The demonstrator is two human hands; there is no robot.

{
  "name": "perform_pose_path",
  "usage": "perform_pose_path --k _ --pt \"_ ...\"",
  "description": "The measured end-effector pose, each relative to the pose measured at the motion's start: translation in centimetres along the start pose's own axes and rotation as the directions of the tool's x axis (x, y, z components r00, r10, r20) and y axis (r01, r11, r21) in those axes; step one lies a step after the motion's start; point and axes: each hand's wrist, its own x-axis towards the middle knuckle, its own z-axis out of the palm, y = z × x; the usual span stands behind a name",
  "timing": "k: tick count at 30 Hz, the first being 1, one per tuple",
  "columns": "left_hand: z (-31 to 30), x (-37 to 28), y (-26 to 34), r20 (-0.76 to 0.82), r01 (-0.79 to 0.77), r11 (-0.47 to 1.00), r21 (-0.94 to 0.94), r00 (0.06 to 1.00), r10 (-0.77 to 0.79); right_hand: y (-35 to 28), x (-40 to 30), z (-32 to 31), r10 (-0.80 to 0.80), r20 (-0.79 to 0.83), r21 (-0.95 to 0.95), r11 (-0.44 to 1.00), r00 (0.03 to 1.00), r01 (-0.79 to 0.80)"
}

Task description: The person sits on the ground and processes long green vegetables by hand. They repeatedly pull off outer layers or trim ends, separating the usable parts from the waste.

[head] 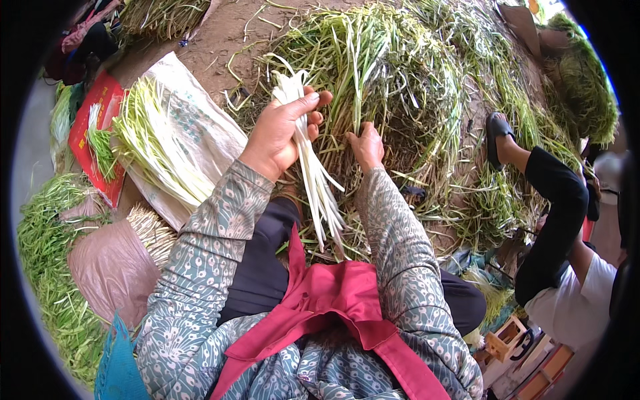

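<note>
My left hand is closed around a bundle of long white leafy stalks, possibly blanched garlic chives. Their folded pale ends stick out above the thumb, and the other ends hang toward my lap. Lower on the heap, my right hand pinches the base of a long pale-green stalk that lies up over the pile. That large heap of uncleaned stalks, with brown, soiled lower parts, spreads on the ground before me. To my left, a layer of pale yellow-green stalks rests on a white woven sack.
A red printed sheet bears a small green bunch. Green trimmings pile up at far left beside a brownish plastic sheet. At right, a person's sandalled foot rests by the heap, near a small wooden stool.
</note>
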Motion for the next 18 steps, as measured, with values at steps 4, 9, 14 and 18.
perform_pose_path --k 4,9,14,18 --pt "0.2 -0.1 -0.2 0.000 0.001 0.998 0.070 1.000 -0.001 0.4 0.3 -1.6 0.010 0.050 0.078 0.997 0.999 -0.014" --pt "0.2 -0.2 -0.4 0.026 -0.001 0.996 0.086 1.000 -0.001 -1.1 -2.9 -5.9 -0.141 -0.112 0.268 0.949 0.984 0.167" --pt "0.7 -0.5 -0.9 0.052 0.001 0.992 0.125 0.999 -0.008 -3.2 -7.7 -10.8 -0.138 -0.229 0.446 0.865 0.964 0.230" --pt "1.1 -0.6 -1.4 0.059 0.015 0.985 0.173 0.998 -0.026 1.4 -7.9 -7.9 -0.085 -0.061 0.036 0.996 0.995 0.087"
